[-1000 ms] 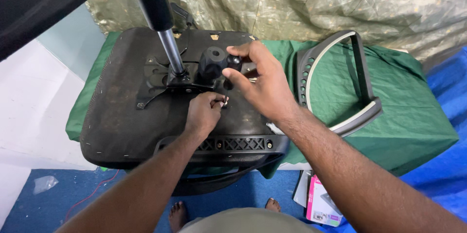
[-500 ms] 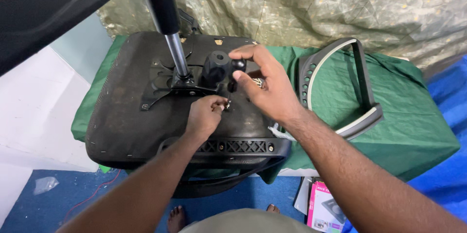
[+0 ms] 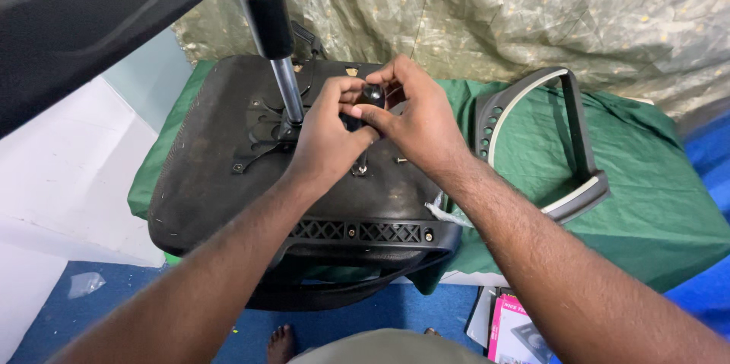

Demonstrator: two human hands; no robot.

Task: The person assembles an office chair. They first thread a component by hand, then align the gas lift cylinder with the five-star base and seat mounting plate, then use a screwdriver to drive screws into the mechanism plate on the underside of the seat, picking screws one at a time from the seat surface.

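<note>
Small black round knob (image 3: 372, 93), centre frame: your left hand (image 3: 328, 144) and right hand (image 3: 414, 125) both pinch it above the upturned black chair seat (image 3: 213, 182); not yet seated.

A: What's behind the work?
B: Crinkled beige-gold sheet (image 3: 532, 22) across the back, pale wall (image 3: 53, 182) on the left.
A: Floor?
B: Blue (image 3: 380, 318); 1 scrap of clear plastic (image 3: 85, 284) bottom left.
A: Furniture?
B: Low surface under a green cloth (image 3: 654, 212). Light's even, soft.
</note>
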